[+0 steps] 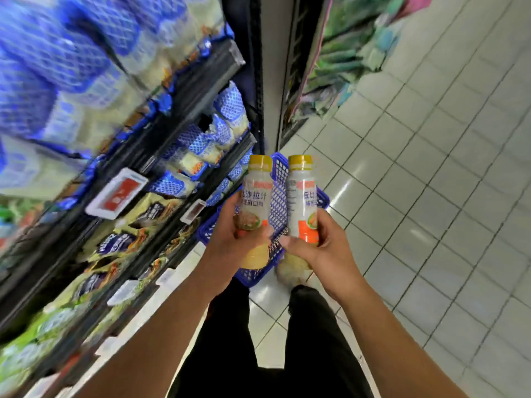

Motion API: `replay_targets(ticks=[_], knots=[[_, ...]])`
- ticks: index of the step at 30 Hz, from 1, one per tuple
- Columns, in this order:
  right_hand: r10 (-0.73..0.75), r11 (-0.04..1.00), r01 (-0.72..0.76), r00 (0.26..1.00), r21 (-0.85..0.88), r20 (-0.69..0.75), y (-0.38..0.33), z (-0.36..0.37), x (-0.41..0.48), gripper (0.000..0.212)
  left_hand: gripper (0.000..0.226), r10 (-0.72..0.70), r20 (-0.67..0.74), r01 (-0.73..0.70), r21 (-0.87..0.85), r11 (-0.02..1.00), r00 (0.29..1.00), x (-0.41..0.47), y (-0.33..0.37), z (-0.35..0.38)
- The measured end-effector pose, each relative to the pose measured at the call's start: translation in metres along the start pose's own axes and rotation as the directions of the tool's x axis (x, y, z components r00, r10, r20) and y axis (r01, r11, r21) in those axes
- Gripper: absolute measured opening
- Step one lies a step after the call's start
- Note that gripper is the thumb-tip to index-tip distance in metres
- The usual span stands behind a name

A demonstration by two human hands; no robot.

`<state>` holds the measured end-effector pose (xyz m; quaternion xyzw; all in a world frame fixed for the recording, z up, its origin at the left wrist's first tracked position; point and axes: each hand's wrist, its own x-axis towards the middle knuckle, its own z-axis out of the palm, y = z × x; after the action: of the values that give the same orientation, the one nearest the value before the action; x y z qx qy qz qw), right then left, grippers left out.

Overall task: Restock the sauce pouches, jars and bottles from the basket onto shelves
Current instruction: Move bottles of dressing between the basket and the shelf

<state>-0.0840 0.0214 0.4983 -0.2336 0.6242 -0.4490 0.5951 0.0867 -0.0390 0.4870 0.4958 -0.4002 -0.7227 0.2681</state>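
I hold two yellow-capped dressing bottles upright, side by side, above a blue plastic basket (277,193) that stands on the floor. My left hand (230,242) grips the lower half of the left bottle (256,193). My right hand (321,248) grips the lower half of the right bottle (301,196), which has an orange patch on its label. Both bottles hold pale yellowish sauce. The basket's inside is mostly hidden behind the bottles and my hands.
Dark shelves (184,90) run along the left, packed with blue-and-white pouches (198,139) above and dark-and-yellow packets (123,242) below, with price tags (117,193) on the edges. White tiled floor (431,196) spreads to the right. Another rack with green goods (342,53) stands at the back.
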Motion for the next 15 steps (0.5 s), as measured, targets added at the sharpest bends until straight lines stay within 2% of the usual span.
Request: replay_targets(ticks=[4,7,10,15], knots=[[-0.044,0.995,0.056,0.989,-0.088,0.142,-0.024,-0.001,-0.015,0.052,0.055,0.051,-0.149,-0.059,-0.052,0.997,0.988,-0.032,0.007,0.013],[-0.044,0.986,0.083,0.965,-0.142,0.258,-0.036,-0.001,-0.028,0.052,0.057,0.066,-0.263,-0.103,-0.129,0.986,0.963,-0.059,0.007,0.026],[-0.048,0.974,0.126,0.929,-0.191,0.367,-0.046,0.003,-0.041,0.051,0.066,0.075,-0.41,-0.168,-0.197,0.966,0.909,-0.091,0.009,0.036],[-0.034,0.937,0.211,0.849,-0.279,0.528,-0.055,0.02,-0.064,0.032,0.075,0.075,-0.601,-0.283,-0.26,0.923,0.796,-0.151,0.009,0.035]])
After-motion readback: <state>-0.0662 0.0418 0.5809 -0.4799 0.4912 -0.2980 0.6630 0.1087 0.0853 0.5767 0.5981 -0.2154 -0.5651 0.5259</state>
